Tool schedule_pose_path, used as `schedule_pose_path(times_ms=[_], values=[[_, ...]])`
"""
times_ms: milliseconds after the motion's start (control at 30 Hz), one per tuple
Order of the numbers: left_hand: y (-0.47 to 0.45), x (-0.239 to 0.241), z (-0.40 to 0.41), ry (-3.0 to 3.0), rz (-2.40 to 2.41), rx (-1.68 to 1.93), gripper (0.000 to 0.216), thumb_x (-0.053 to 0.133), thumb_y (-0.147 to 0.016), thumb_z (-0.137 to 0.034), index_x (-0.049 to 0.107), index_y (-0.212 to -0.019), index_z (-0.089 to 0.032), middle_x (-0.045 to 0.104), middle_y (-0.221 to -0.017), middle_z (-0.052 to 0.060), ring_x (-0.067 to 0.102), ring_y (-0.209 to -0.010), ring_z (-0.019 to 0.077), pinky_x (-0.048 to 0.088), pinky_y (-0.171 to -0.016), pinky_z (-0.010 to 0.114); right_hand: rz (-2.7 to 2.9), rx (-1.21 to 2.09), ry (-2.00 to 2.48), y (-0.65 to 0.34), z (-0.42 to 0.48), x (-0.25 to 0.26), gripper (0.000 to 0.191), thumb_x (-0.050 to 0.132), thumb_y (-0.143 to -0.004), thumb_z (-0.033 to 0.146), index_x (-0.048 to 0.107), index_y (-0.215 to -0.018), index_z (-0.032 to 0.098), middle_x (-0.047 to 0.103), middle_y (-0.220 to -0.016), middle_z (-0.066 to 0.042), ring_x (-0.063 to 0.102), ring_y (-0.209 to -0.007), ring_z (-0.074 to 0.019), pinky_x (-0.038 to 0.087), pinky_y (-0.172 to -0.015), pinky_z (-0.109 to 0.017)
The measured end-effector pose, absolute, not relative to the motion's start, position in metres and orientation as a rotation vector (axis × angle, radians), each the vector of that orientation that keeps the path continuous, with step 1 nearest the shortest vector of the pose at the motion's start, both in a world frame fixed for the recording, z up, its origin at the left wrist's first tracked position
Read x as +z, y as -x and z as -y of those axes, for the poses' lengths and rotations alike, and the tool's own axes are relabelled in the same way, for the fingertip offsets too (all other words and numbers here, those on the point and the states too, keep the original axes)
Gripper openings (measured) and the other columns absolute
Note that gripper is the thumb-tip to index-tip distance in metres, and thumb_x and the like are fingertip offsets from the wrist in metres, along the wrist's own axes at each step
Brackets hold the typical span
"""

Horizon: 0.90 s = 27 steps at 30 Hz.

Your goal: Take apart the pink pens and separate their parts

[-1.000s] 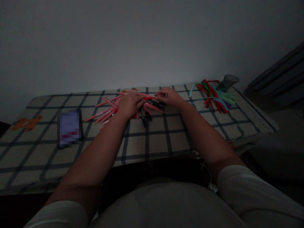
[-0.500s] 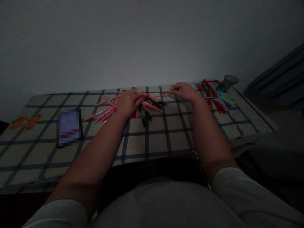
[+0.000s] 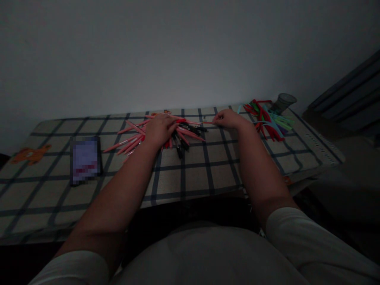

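My left hand [image 3: 159,128] is closed over the middle of a heap of pink pens [image 3: 130,143], its thumb and fingers around some of them. Beside its fingertips is a bright red piece [image 3: 181,120]. Several black pens [image 3: 179,152] stick out of the heap toward the right and front. To the right, my right hand [image 3: 227,118] pinches one end of a thin red stick [image 3: 207,122]. The stick points left toward the heap, and its exact kind is too small to tell. The palm hides what lies beneath my left hand.
A tablet-like device [image 3: 86,160], its screen blurred out, lies at left on the checked tablecloth [image 3: 166,178]. Red, green, blue and purple strips [image 3: 268,122] are piled at right, next to a tilted clear cup [image 3: 284,103]. A plain wall stands behind the table.
My right hand has come slightly down toward me, still pinching the thin red stick. My left hand stays on the heap.
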<state>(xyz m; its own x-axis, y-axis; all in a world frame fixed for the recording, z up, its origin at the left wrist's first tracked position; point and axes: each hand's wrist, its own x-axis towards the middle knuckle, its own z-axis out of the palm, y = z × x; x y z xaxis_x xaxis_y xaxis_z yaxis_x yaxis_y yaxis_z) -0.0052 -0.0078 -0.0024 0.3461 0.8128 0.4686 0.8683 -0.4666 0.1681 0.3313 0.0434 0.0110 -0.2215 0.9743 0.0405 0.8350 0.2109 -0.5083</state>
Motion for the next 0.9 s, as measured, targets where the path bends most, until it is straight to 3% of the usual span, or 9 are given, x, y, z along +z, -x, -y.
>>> schedule_pose_path(times_ms=[300,600,700,900], values=[[0.004,-0.004,0.005,2.516,1.538,-0.709,0.037,0.059,-0.11,-0.039,0.079,-0.141,-0.031,0.081,-0.137,0.009,0.067,-0.137,0.0311,0.052,-0.116,0.047,2.224,0.477,1.62,-0.323,-0.05,0.0,0.012,0.077,-0.09,0.022,0.086,-0.096,0.018,0.086,-0.1,-0.011,0.075,-0.092,-0.0248,0.054,-0.084,-0.034],[0.004,-0.004,0.006,2.53,1.506,-0.721,0.039,0.059,-0.11,-0.041,0.078,-0.143,-0.031,0.08,-0.137,0.01,0.068,-0.135,0.031,0.053,-0.114,0.046,2.248,0.286,1.647,-0.317,-0.056,-0.007,0.013,0.072,-0.092,0.02,0.084,-0.092,0.017,0.083,-0.098,-0.013,0.071,-0.089,-0.0259,0.048,-0.081,-0.037],[0.003,-0.002,0.007,2.582,1.461,-0.692,0.04,0.059,-0.11,-0.038,0.078,-0.144,-0.029,0.08,-0.136,0.011,0.068,-0.135,0.0326,0.053,-0.115,0.048,2.203,0.245,1.505,-0.308,-0.055,-0.005,0.015,0.07,-0.094,0.022,0.084,-0.095,0.015,0.082,-0.101,-0.014,0.069,-0.092,-0.0255,0.047,-0.082,-0.036],[0.001,-0.004,0.006,2.643,1.405,-0.668,0.04,0.059,-0.109,-0.035,0.079,-0.142,-0.024,0.081,-0.135,0.013,0.07,-0.133,0.0331,0.054,-0.115,0.049,2.28,0.399,0.996,-0.271,-0.04,-0.004,0.032,0.072,-0.097,0.042,0.085,-0.114,0.017,0.078,-0.101,-0.01,0.063,-0.092,-0.0235,0.045,-0.085,-0.035]])
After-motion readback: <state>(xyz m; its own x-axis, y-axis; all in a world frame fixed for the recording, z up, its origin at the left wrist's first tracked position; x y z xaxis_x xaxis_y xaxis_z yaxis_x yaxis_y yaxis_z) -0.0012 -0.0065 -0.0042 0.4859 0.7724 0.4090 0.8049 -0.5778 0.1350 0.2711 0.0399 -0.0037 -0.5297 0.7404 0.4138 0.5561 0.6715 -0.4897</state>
